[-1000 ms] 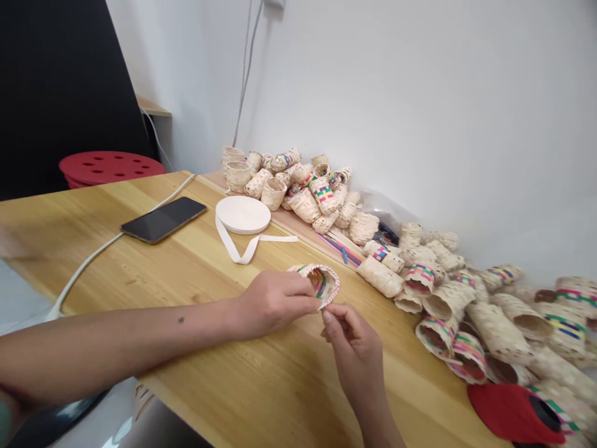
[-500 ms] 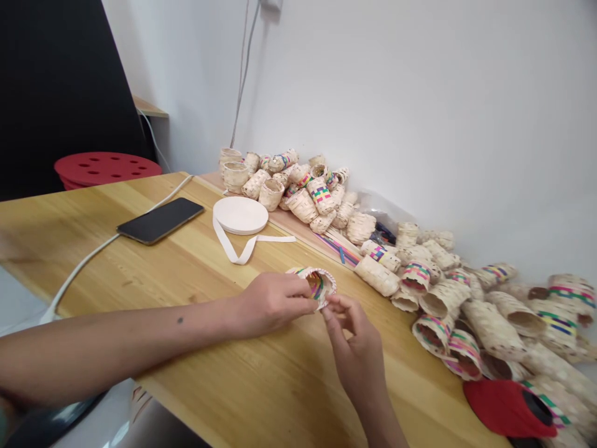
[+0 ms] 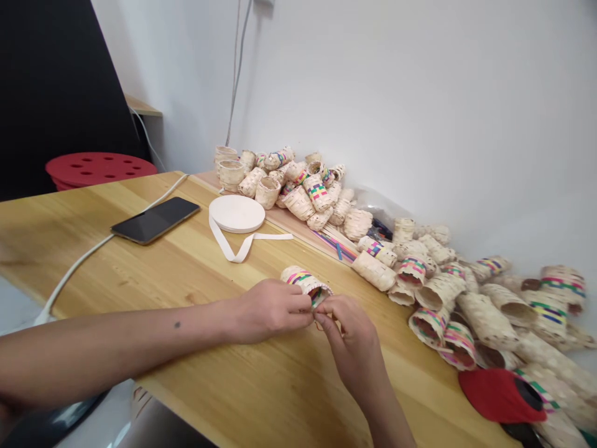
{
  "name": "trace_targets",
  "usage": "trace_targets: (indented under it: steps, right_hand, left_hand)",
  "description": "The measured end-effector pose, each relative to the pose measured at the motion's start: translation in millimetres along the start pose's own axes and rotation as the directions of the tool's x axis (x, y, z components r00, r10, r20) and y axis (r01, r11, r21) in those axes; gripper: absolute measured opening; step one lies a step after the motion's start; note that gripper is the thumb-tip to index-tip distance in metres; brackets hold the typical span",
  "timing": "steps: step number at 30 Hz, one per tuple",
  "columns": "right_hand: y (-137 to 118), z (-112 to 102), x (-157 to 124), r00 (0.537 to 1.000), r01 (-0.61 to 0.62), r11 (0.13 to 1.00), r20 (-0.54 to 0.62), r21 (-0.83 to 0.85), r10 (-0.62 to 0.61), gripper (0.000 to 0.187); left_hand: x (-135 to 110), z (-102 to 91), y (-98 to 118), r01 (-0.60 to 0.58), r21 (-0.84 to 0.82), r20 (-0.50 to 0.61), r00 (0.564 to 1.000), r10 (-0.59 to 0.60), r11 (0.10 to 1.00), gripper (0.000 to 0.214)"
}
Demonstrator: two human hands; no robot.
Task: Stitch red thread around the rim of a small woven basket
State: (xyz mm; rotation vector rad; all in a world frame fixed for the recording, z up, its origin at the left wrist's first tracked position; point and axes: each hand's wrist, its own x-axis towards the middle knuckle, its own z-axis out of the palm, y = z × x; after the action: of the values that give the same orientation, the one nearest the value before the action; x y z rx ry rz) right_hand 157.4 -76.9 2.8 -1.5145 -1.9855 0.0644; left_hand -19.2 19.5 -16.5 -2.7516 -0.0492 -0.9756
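A small woven basket [image 3: 298,278], pale with pink, yellow and green bands, lies on its side over the table, its opening turned toward my right hand. My left hand [image 3: 275,312] is closed at the near side of its rim and hides part of the opening. My right hand [image 3: 352,333] pinches at the rim's lower edge, fingertips almost touching those of the left. A thin reddish line, perhaps thread, shows just below the fingertips. What exactly the right fingers hold is too small to make out.
Beyond the hands lies a roll of white ribbon [image 3: 237,213] with a loose end, beside a black phone [image 3: 156,220] and a white cable. Many woven baskets [image 3: 373,272] are piled along the wall. A red cap-like thing [image 3: 494,393] lies at right; a red stool [image 3: 100,169] stands behind.
The basket has tipped, so more of its banded side and less of its opening shows. Both hands have drawn together at the rim, and a thin reddish line now appears below them.
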Motion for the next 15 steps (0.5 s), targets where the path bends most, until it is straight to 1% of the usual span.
trace_targets:
  steps: [3, 6, 9, 11, 13, 15]
  right_hand:
    - [-2.3, 1.2, 0.4, 0.996, -0.077, 0.997, -0.040, -0.029, 0.076, 0.019]
    - [-4.0, 1.9, 0.7, 0.985, -0.150, 0.988, -0.081, 0.030, 0.152, 0.020]
    - [-4.7, 2.1, 0.8, 0.968, -0.232, 0.966, -0.071, 0.114, 0.240, 0.020]
    - [-4.8, 2.8, 1.1, 0.957, -0.274, 0.950, -0.059, 0.146, 0.285, 0.019]
    - [-5.1, 4.2, 1.8, 0.952, -0.291, 0.939, -0.042, 0.183, 0.303, 0.014]
    - [-5.3, 5.1, 2.4, 0.956, -0.279, 0.934, -0.026, 0.225, 0.292, 0.011]
  left_hand:
    - [0.4, -0.1, 0.8, 0.024, -0.014, 0.011, 1.000, -0.024, 1.000, 0.020]
    - [0.9, -0.9, 1.2, 0.015, -0.024, 0.015, 1.000, -0.015, 1.000, 0.024]
    - [0.9, -1.4, 0.7, -0.009, -0.033, 0.022, 1.000, 0.010, 0.999, 0.027]
    - [0.8, -1.4, 0.1, 0.006, -0.033, 0.036, 0.999, -0.005, 0.999, 0.027]
    - [0.6, -1.4, -0.3, 0.028, -0.028, 0.053, 0.998, -0.027, 0.999, 0.027]
    - [0.4, -1.3, -0.4, 0.039, -0.018, 0.060, 0.997, -0.038, 0.999, 0.028]
